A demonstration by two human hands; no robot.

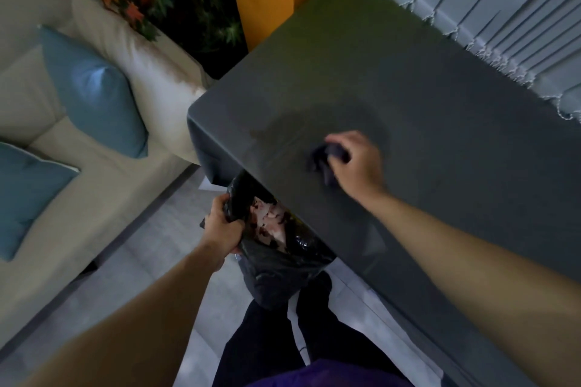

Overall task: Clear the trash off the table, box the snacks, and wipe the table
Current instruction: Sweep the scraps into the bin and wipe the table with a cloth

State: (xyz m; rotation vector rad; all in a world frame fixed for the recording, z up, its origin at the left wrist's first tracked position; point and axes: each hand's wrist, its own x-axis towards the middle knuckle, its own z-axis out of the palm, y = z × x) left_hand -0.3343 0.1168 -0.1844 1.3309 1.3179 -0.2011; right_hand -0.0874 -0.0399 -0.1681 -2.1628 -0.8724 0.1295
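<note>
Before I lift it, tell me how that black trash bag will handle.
The black trash bag will probably be floppy: its film crumples and sags below the left hand gripping its rim. It holds what look like crumpled scraps, so likely light. Its glossy plastic may slip.

left hand clenched low, right hand extended forward (blurred), fingers curled, forearms bare

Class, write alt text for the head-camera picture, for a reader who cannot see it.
Seen from above, a person's right hand grips a dark cloth on a grey table beside a darker patch. The left hand holds a black trash bag open below the table's edge, pale scraps showing inside. A beige sofa with blue cushions stands to the left.
</note>
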